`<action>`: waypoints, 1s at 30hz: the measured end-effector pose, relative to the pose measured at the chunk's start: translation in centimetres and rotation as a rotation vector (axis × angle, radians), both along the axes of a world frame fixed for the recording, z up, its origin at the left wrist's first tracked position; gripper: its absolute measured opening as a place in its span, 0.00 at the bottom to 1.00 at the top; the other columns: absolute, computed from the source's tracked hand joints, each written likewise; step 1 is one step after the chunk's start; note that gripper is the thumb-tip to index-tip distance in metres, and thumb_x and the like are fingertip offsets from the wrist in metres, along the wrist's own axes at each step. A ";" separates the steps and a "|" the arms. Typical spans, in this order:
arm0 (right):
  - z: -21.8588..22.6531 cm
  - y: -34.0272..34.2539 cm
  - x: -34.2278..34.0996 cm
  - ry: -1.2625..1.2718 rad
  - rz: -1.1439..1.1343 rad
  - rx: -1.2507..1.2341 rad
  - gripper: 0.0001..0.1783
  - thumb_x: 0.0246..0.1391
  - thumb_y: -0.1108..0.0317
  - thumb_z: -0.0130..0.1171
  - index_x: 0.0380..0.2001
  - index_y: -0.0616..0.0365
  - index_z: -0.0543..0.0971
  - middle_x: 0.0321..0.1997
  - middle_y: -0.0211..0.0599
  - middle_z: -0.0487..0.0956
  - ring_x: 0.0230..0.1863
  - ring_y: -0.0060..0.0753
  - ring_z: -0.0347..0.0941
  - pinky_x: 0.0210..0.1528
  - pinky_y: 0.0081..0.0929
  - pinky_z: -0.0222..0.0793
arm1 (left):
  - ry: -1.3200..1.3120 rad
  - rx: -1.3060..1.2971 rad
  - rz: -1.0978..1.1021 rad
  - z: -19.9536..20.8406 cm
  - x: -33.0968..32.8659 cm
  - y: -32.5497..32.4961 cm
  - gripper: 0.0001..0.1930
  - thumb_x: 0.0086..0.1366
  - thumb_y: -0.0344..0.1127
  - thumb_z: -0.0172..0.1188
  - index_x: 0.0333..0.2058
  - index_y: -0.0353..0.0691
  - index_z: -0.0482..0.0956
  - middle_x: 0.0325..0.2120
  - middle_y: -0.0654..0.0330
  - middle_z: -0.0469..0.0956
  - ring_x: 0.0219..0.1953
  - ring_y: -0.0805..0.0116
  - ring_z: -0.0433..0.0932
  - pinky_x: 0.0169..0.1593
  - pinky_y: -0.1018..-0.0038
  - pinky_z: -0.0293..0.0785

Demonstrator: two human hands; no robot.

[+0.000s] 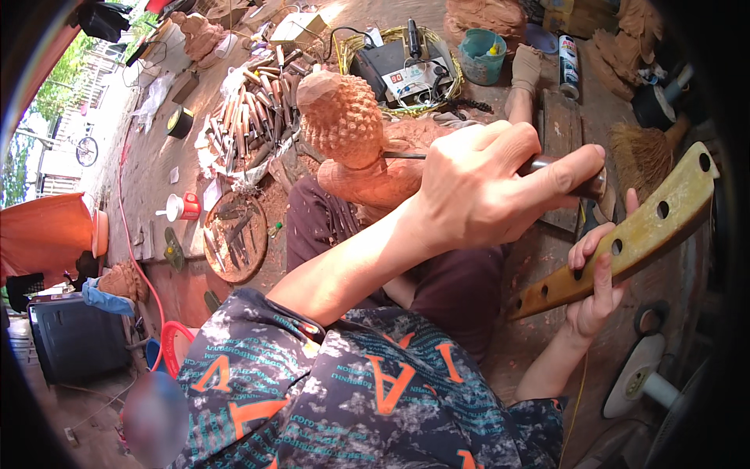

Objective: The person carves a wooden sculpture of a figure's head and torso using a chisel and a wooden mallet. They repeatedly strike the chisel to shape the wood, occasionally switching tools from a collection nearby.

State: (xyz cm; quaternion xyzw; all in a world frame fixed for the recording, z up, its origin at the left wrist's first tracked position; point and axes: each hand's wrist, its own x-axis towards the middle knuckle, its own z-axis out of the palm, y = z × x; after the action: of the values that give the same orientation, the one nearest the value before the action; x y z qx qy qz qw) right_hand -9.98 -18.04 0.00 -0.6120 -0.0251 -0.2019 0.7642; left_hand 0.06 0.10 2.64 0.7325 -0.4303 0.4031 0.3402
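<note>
A patterned dark shirt with orange lettering (344, 391) fills the foreground as a carver works seated on the ground. The left hand (488, 187) is wrapped fully around the handle of a chisel (500, 162), whose thin blade runs left to meet the neck of a reddish wooden carved head (344, 117) with a knobbed scalp, resting against the person's knee. The right hand (598, 281) is clenched about the lower end of a flat pale wooden mallet (633, 238) drilled with holes, held just beside the chisel's butt. A glancing blow could, by the look of it, skid the blade across the fine surface or toward the leg, since the carving appears braced only by the body. Beyond it lie a heap of chisels (254, 109), a round tray of blades (234, 234), a basket holding an electric device (406, 66), a teal cup (480, 56) and a spray can (569, 66). Clutter hems the carving closely on its far side; the freest room is to the right, where the mallet is held.
</note>
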 end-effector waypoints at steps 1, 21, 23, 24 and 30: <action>0.0 0.2 0.0 0.012 -0.028 0.010 0.46 0.52 0.62 0.58 0.67 0.66 0.47 0.28 0.32 0.67 0.24 0.20 0.61 0.28 0.18 0.61 | -0.011 -0.001 -0.006 0.0 0.0 0.1 0.29 0.42 0.44 0.69 0.48 0.49 0.80 0.15 0.67 0.65 0.15 0.71 0.68 0.19 0.74 0.66; -1.3 0.2 -1.6 0.072 0.105 0.002 0.35 0.51 0.68 0.63 0.60 0.65 0.61 0.34 0.29 0.71 0.27 0.14 0.60 0.30 0.13 0.56 | 0.872 -0.465 -0.256 5.4 1.3 6.2 0.31 0.66 0.35 0.56 0.63 0.50 0.49 0.23 0.58 0.73 0.24 0.72 0.72 0.25 0.77 0.68; -1.3 -0.1 -1.6 0.058 0.083 -0.021 0.34 0.51 0.68 0.63 0.60 0.65 0.62 0.36 0.29 0.72 0.28 0.14 0.60 0.31 0.13 0.56 | 0.956 -0.325 -0.240 6.8 0.6 5.5 0.29 0.65 0.34 0.57 0.60 0.44 0.52 0.23 0.59 0.73 0.23 0.74 0.70 0.25 0.78 0.67; -1.2 -0.2 -1.5 0.051 0.074 -0.030 0.34 0.51 0.68 0.63 0.59 0.65 0.63 0.38 0.30 0.72 0.28 0.14 0.60 0.31 0.13 0.56 | 0.926 -0.332 -0.336 6.9 0.5 5.1 0.28 0.65 0.34 0.57 0.58 0.41 0.53 0.23 0.59 0.73 0.22 0.75 0.69 0.26 0.78 0.66; -0.6 -0.7 -1.4 -0.021 0.030 -0.026 0.32 0.51 0.69 0.63 0.58 0.65 0.64 0.42 0.32 0.72 0.30 0.15 0.60 0.33 0.14 0.57 | 0.807 -0.229 -0.308 5.8 1.7 5.4 0.25 0.64 0.30 0.54 0.58 0.39 0.56 0.23 0.58 0.72 0.22 0.76 0.68 0.26 0.78 0.66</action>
State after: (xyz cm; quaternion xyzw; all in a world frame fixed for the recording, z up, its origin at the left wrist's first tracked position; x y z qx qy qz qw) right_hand -11.40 -18.71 -0.56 -0.6194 -0.0450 -0.1966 0.7587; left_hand 1.76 5.52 8.48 0.7162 -0.3196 0.0747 0.6160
